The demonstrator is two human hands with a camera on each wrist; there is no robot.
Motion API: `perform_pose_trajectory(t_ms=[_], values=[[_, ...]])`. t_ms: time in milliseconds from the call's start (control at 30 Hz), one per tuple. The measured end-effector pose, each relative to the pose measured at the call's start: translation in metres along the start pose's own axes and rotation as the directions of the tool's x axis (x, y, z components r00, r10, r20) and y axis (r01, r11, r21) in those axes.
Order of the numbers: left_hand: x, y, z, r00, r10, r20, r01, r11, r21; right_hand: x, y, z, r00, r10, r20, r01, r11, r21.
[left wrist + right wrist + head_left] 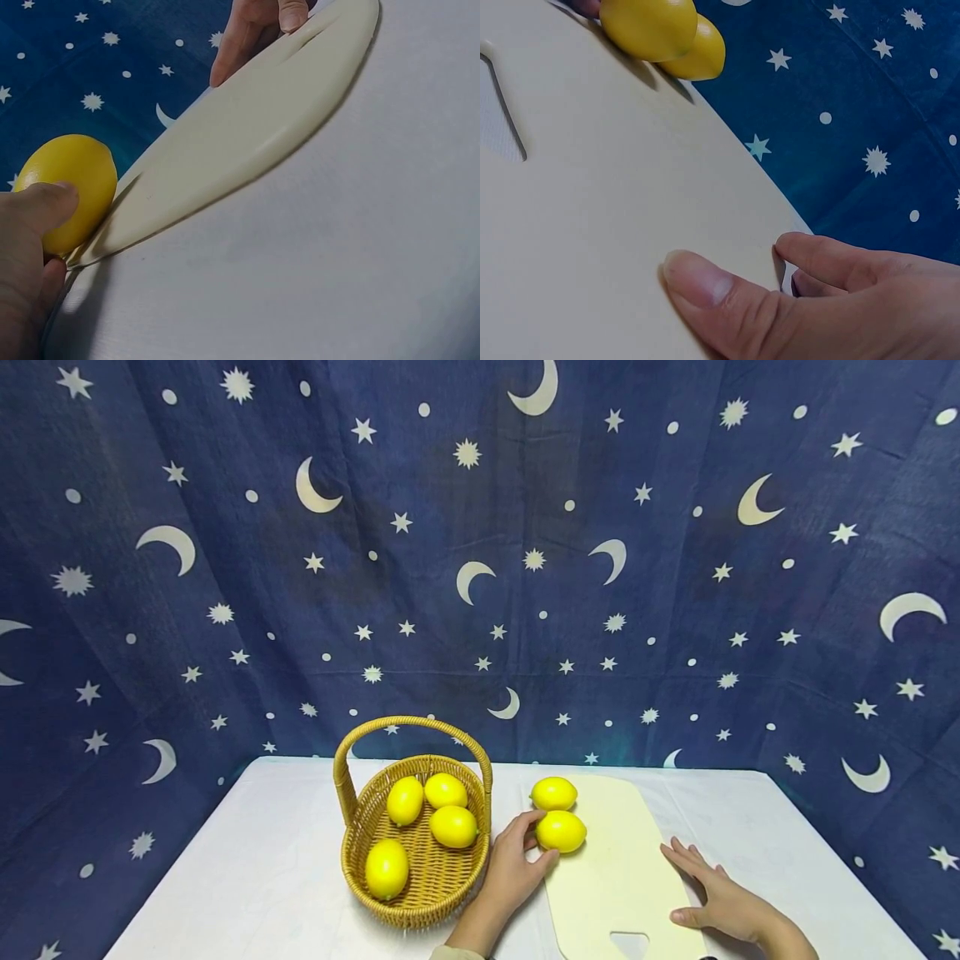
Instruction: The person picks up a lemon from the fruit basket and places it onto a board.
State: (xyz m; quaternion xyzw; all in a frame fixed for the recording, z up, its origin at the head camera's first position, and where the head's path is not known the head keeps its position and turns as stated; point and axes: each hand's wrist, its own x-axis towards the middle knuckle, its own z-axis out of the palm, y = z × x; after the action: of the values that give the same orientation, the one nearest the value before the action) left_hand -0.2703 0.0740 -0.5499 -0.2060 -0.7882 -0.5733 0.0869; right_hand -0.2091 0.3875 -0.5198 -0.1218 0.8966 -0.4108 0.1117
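Observation:
My left hand point(515, 864) grips the nearer of two yellow lemons point(561, 832) at the left side of a cream cutting board point(611, 877). In the left wrist view the thumb lies against that lemon point(82, 176), with a fingertip low beside it. Just behind it, the second lemon point(553, 794) sits near the board's far left corner. My right hand point(720, 897) rests at the board's right edge. Its thumb lies on top of the board in the right wrist view, while its straight fingers reach along the edge.
Left of the board stands a wicker basket point(349, 872) with a tall arched handle point(408, 721). Several lemons point(453, 827) lie inside it. A white cloth point(247, 860) covers the table, and a blue curtain point(420, 585) with moons and stars hangs behind.

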Motion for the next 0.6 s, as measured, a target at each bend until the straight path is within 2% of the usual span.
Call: perform_pose_trajectory(t_ms=[333, 600], values=[[0.0010, -0.0003, 0.0014, 1.000, -0.019, -0.012, 0.019, 0.999, 0.044, 0.0006, 0.0025, -0.0007, 0.999, -0.034, 0.004, 0.034, 0.999, 0.023], [0.0007, 0.0003, 0.0015, 0.999, -0.013, -0.031, 0.015, 0.999, 0.044, -0.0010, 0.0017, -0.0010, 0.999, -0.037, 0.006, 0.037, 0.998, 0.049]])
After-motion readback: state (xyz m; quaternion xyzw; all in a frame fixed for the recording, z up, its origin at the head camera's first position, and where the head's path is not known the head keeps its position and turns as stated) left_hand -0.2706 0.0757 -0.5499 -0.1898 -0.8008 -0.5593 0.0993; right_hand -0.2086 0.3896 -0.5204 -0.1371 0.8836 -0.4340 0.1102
